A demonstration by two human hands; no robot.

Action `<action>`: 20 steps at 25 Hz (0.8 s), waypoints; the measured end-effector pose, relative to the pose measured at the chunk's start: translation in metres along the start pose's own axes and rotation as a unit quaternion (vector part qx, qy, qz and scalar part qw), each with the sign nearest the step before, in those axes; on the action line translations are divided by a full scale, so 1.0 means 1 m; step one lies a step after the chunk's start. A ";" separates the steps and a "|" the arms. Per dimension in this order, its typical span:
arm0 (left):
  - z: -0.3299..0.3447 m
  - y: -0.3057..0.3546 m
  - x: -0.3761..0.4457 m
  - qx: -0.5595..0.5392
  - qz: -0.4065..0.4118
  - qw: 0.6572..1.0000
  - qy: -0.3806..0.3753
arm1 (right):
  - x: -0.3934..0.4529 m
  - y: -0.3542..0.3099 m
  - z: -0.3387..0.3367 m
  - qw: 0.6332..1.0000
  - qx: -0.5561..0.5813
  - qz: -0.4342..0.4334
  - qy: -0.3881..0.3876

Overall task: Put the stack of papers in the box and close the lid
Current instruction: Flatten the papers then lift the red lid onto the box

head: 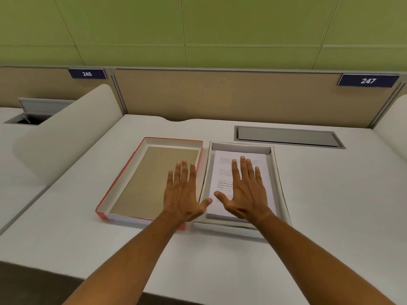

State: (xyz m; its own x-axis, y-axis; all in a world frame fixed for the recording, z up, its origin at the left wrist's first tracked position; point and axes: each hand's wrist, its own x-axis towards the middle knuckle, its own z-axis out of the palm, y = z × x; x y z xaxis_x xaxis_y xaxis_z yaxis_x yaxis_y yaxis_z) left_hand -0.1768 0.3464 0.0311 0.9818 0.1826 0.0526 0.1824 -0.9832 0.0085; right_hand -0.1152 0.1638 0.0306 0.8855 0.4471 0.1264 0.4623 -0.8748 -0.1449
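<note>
The red-edged lid [152, 179] lies upturned on the tabletop [330, 194], partly under the left hand [182, 194], flat, fingers spread, gripping nothing. Under the right hand [244, 192], equally flat and empty, the stack of papers [224, 172] already sits inside the box [275, 172]. Only closing the lid remains.

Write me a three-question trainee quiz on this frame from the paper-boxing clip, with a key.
1. True or false: the stack of papers already lies inside the white box.
2. Which hand is spread flat over the papers? A) left hand B) right hand
3. Fill in: the red-edged lid lies inside-up on the desk, to the ____ of the box.

Key
1. True: the printed sheets sit within the box walls.
2. B: the right hand is over the papers, while the left hand is over the lid's inner edge.
3. Left: it is not yet on the box.
</note>
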 end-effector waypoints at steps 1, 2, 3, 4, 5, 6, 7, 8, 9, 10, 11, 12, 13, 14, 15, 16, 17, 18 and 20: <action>-0.001 -0.003 -0.003 0.003 -0.004 1.000 -0.003 | -0.002 -0.003 0.000 1.000 -0.003 0.001 0.000; 0.000 -0.006 -0.004 0.003 -0.007 1.000 -0.006 | -0.003 -0.006 0.001 1.000 -0.006 0.003 -0.001; 0.001 -0.009 -0.004 0.001 -0.009 1.000 -0.010 | -0.004 -0.009 0.002 1.000 -0.006 0.006 -0.004; 0.003 -0.013 -0.004 -0.004 -0.011 1.000 -0.016 | -0.004 -0.012 0.003 1.000 -0.006 0.008 -0.006; 0.005 -0.018 -0.004 -0.012 -0.011 1.000 -0.022 | -0.004 -0.016 0.005 1.000 -0.005 0.011 -0.004; 0.007 -0.023 -0.003 -0.020 -0.011 0.999 -0.027 | -0.004 -0.020 0.007 1.000 -0.003 0.015 -0.001; 0.010 -0.029 -0.001 -0.028 -0.010 0.999 -0.034 | -0.003 -0.023 0.009 1.000 -0.001 0.021 0.002; 0.013 -0.035 0.002 -0.038 -0.008 0.998 -0.043 | -0.001 -0.026 0.012 1.000 0.000 0.027 0.000; 0.015 -0.040 0.004 -0.049 -0.007 0.997 -0.053 | 0.001 -0.029 0.015 0.999 -0.002 0.036 -0.004; 0.017 -0.045 0.008 -0.064 -0.006 0.996 -0.064 | 0.003 -0.032 0.017 0.999 -0.006 0.047 -0.004; 0.019 -0.047 0.011 -0.078 -0.006 0.994 -0.074 | 0.005 -0.034 0.021 0.998 -0.009 0.058 -0.005; 0.022 -0.049 0.015 -0.086 -0.001 0.993 -0.076 | 0.006 -0.037 0.024 0.998 -0.009 0.067 -0.010; 0.024 -0.051 0.018 -0.093 0.009 0.993 -0.071 | 0.007 -0.041 0.027 0.997 -0.007 0.078 -0.013; 0.026 -0.051 0.022 -0.103 0.018 0.993 -0.062 | 0.008 -0.044 0.030 0.996 -0.006 0.089 -0.010; 0.029 -0.050 0.027 -0.122 0.022 0.991 -0.057 | 0.009 -0.047 0.031 0.995 -0.006 0.102 -0.007; 0.031 -0.048 0.031 -0.147 0.013 0.987 -0.062 | 0.010 -0.049 0.033 0.994 -0.009 0.113 -0.011; 0.032 -0.046 0.035 -0.177 -0.003 0.982 -0.071 | 0.010 -0.050 0.033 0.992 -0.012 0.121 -0.023; 0.035 -0.043 0.040 -0.204 -0.022 0.975 -0.083 | 0.011 -0.052 0.033 0.991 -0.013 0.128 -0.034; 0.035 -0.038 0.047 -0.243 -0.056 0.964 -0.096 | 0.011 -0.054 0.033 0.990 -0.011 0.139 -0.034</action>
State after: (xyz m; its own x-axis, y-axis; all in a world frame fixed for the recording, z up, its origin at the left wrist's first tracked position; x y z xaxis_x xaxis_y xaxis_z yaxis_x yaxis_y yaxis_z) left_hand -0.1353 0.3926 -0.0021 0.9577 0.2385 -0.1612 0.2871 -0.8331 0.4728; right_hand -0.1291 0.2218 0.0074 0.9798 0.1991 0.0186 0.1998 -0.9694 -0.1430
